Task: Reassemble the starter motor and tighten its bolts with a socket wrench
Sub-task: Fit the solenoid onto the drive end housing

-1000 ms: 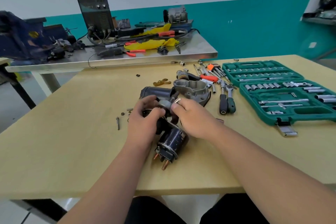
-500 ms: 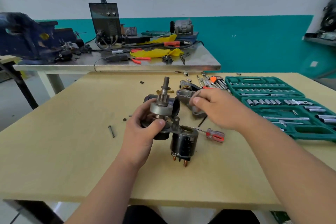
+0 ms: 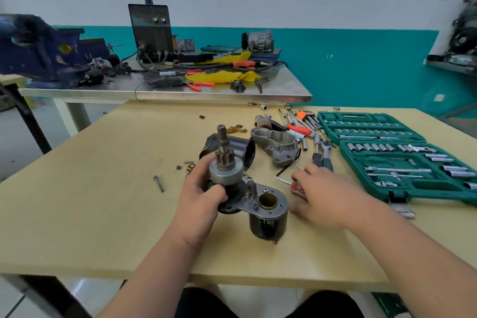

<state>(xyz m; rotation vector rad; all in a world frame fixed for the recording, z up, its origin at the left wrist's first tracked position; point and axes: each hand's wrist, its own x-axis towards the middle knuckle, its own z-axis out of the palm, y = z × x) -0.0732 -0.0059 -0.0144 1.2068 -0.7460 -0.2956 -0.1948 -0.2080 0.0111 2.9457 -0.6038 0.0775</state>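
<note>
My left hand (image 3: 204,190) grips the partly assembled starter motor (image 3: 238,188) and holds it upright above the wooden table (image 3: 103,214). Its pinion shaft (image 3: 223,147) points up, and the black solenoid (image 3: 268,219) hangs at its right with the brass bore open on top. My right hand (image 3: 326,197) is blurred, fingers spread, just above a small red-handled screwdriver (image 3: 296,187); it holds nothing. The aluminium nose housing (image 3: 276,146) and the black motor casing (image 3: 238,148) lie behind the assembly. Ratchet wrenches (image 3: 324,153) lie right of the nose housing.
An open green socket set case (image 3: 402,162) fills the table's right side. Loose sockets, hex keys and a red-handled tool (image 3: 299,128) lie behind the housing. A long bolt (image 3: 158,183) and small washers (image 3: 189,166) sit to the left. A steel bench (image 3: 180,93) with clutter stands behind.
My right hand left the nose housing and moved down and right to the red screwdriver. My left hand kept the assembly upright and brought it slightly nearer.
</note>
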